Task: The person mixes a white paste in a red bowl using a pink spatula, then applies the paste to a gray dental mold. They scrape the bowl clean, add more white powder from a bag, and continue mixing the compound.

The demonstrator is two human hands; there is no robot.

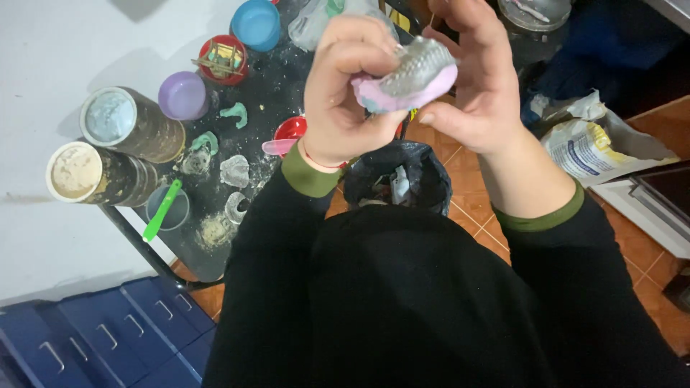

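While gripped between left hand point(343, 93) and right hand point(478, 86), pink-and-grey dental mould point(410, 77) held over black bin bag point(397, 176); beside them, dark cluttered table point(269, 93) with two tins point(118, 147), purple cup point(182, 95), green spatula point(162, 210).

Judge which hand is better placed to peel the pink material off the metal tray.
Probably the right hand: its fingertips sit at the pink material's edge, while the left hand grips the metal tray.

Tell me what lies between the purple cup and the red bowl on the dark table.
In the head view, a small teal curved piece lies on the dark table between the purple cup and the red bowl.
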